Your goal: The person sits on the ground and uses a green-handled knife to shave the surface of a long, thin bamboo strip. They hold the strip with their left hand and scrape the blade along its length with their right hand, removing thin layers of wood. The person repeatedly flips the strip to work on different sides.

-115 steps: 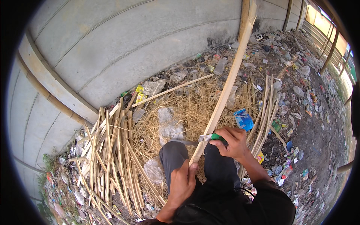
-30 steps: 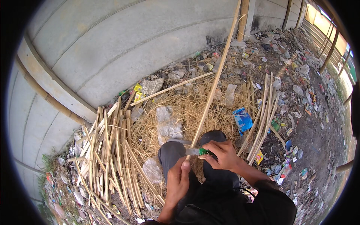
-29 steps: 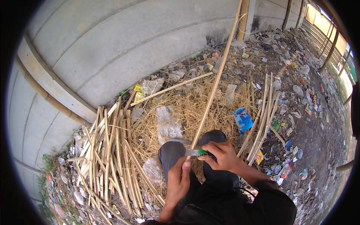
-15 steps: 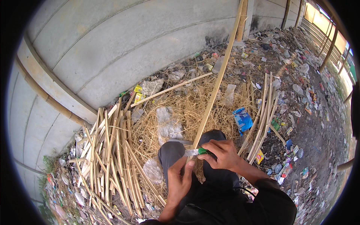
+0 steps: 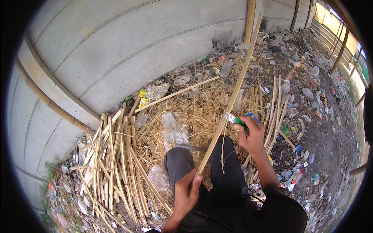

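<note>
My left hand (image 5: 186,194) is closed around the lower end of a long, pale bamboo strip (image 5: 237,87). The strip slants up and away to the right, between my knees. In my right hand (image 5: 252,136) is a knife (image 5: 240,123) with a green handle, fingers wrapped round it. Its short, flat blade touches the strip about midway along. A thin curled shaving (image 5: 223,153) hangs from the strip near the blade, down over my right knee.
A heap of bamboo strips (image 5: 116,167) lies to the left, a smaller bundle (image 5: 275,112) to the right. Straw-like shavings (image 5: 202,105) cover the ground ahead, with a lone strip (image 5: 178,93) across them. A concrete wall (image 5: 140,46) stands behind; scattered litter (image 5: 311,116) spreads right.
My right hand and knife have slid up and away along the strip, from near my left hand. The strip's far end has tilted right, and a thin shaving now hangs from it.
</note>
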Demonstrator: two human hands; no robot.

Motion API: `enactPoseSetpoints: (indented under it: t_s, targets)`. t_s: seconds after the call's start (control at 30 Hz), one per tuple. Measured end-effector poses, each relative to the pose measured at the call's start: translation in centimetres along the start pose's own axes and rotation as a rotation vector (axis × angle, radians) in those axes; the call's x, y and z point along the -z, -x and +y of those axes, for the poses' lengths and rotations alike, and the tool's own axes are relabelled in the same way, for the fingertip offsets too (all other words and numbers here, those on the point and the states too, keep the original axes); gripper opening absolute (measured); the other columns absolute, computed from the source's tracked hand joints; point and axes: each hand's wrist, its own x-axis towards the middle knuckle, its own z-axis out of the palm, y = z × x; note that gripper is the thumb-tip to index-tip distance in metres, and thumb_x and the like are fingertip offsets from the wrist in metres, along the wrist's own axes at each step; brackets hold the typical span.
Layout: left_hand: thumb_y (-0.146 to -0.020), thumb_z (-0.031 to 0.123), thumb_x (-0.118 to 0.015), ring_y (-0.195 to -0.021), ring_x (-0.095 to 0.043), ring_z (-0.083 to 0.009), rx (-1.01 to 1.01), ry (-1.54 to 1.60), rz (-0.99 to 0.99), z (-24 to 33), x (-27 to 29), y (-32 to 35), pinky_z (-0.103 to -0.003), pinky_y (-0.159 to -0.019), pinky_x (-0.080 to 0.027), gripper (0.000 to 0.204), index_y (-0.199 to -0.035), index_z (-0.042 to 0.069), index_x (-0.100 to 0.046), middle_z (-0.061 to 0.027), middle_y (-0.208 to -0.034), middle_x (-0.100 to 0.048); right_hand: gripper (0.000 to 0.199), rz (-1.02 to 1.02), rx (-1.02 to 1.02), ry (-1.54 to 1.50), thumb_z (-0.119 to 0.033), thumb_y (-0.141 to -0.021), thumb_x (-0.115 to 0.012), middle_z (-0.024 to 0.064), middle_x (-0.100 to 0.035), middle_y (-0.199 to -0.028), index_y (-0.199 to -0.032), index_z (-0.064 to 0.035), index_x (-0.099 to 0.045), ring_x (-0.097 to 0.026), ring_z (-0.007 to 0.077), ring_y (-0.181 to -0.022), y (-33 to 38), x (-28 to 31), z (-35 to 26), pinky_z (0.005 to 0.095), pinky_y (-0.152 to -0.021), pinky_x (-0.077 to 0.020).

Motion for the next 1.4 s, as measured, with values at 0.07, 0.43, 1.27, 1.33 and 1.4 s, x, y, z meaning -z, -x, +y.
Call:
enactPoseSetpoints:
  t_s: [0.07,0.43,1.27,1.33,1.4]
  targets:
    - [-0.108,0.02,-0.068,-0.08,-0.067,-0.0178,-0.006,-0.029,-0.004,-0.8,0.2,0.4,-0.035,-0.076,-0.054,0.038,-0.135,-0.007,-0.069,-0.019,-0.092,-0.074,0.021,0.015,-0.022,0.02,-0.02,-0.095,-0.08,0.0135,-0.076,-0.089,-0.104,-0.0028,-0.071,-0.074,0.0309,-0.068,-0.2,0.4,0.8,0.0375,-0.059,-0.055]
    - [-0.104,0.02,-0.073,-0.065,-0.062,-0.0173,-0.023,-0.133,0.033,-3.2,1.3,1.1,-0.034,-0.063,-0.049,0.034,-0.129,-0.004,-0.075,-0.0161,-0.075,-0.068,0.024,0.052,-0.157,0.08,-0.026,-0.1,-0.076,0.0159,-0.076,-0.086,-0.107,-0.0027,-0.072,-0.071,0.0299,-0.062,-1.8,0.7,4.1,0.0371,-0.057,-0.0535]
    - [-0.103,0.025,-0.075,-0.075,-0.065,-0.012,0.281,-0.198,0.071,-6.6,4.7,4.1,-0.032,-0.07,-0.054,0.039,-0.125,-0.008,-0.076,-0.0152,-0.078,-0.075,0.036,-0.054,-0.139,0.271,-0.042,-0.106,-0.068,0.0173,-0.074,-0.077,-0.115,-0.0087,-0.075,-0.068,0.0347,-0.059,-10.8,-3.1,18.3,0.0481,-0.061,-0.0534]
    - [-0.104,0.026,-0.074,-0.077,-0.065,-0.0124,0.287,-0.162,0.058,-7.0,4.5,3.9,-0.033,-0.072,-0.054,0.039,-0.125,-0.007,-0.076,-0.0142,-0.08,-0.076,0.034,-0.065,-0.162,0.253,-0.041,-0.106,-0.069,0.0172,-0.076,-0.08,-0.116,-0.0093,-0.075,-0.069,0.0356,-0.061,-11.1,-3.5,18.4,0.0482,-0.062,-0.0548]
    - [-0.105,0.027,-0.073,-0.077,-0.065,-0.0129,0.298,-0.089,0.062,-8.0,4.3,4.1,-0.034,-0.074,-0.055,0.039,-0.125,-0.006,-0.077,-0.0125,-0.081,-0.077,0.035,-0.095,-0.167,0.301,-0.042,-0.106,-0.069,0.0175,-0.076,-0.082,-0.118,-0.0096,-0.075,-0.07,0.0354,-0.062,-11.2,-4.0,18.4,0.0482,-0.062,-0.0552]
